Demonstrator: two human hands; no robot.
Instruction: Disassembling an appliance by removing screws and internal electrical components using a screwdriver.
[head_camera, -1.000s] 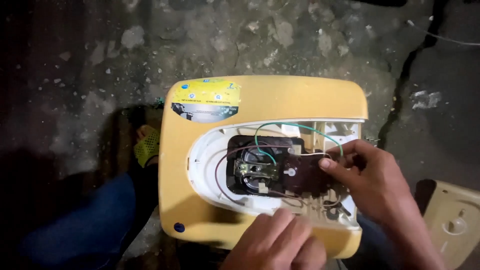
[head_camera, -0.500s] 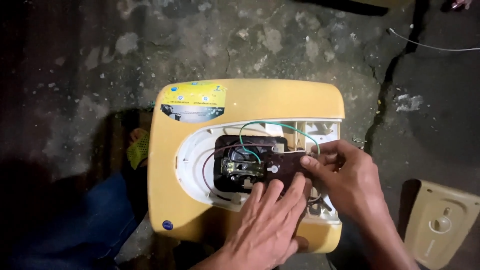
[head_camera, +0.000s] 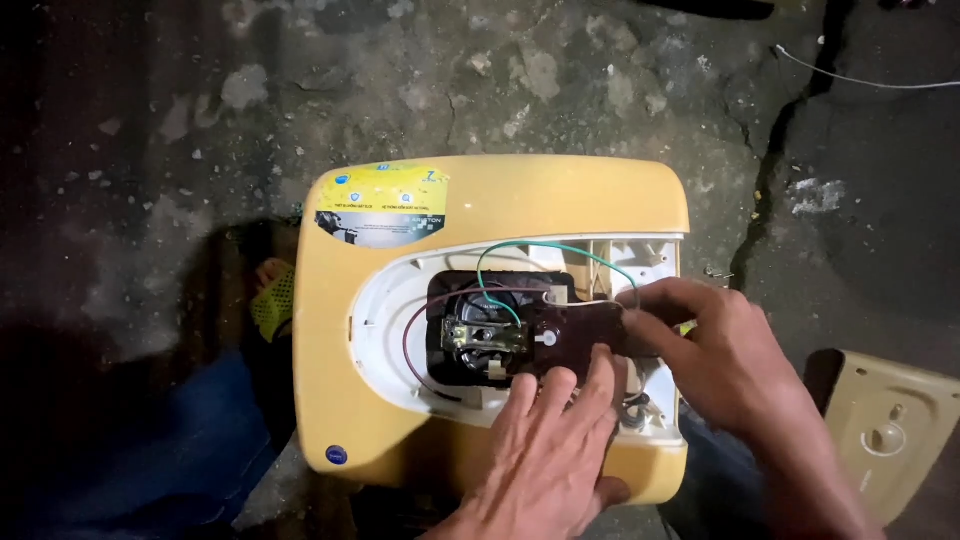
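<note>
From the head camera, a yellow water heater lies on a cracked concrete floor, its front opened so that a white inner housing shows, with a dark recess in the middle. In that recess sits a metal thermostat part, and just right of it a dark brown plate with a small white knob. A green wire loops from the recess up and over toward the right, and a reddish-brown wire curves round the left side of the recess. The left hand comes in from below with fingers spread flat, its fingertips resting on the lower edge of the brown plate, gripping nothing. The right hand pinches the right end of the same plate between thumb and fingers. A loose beige cover with a round knob lies on the floor to the right, well apart from the heater.
</note>
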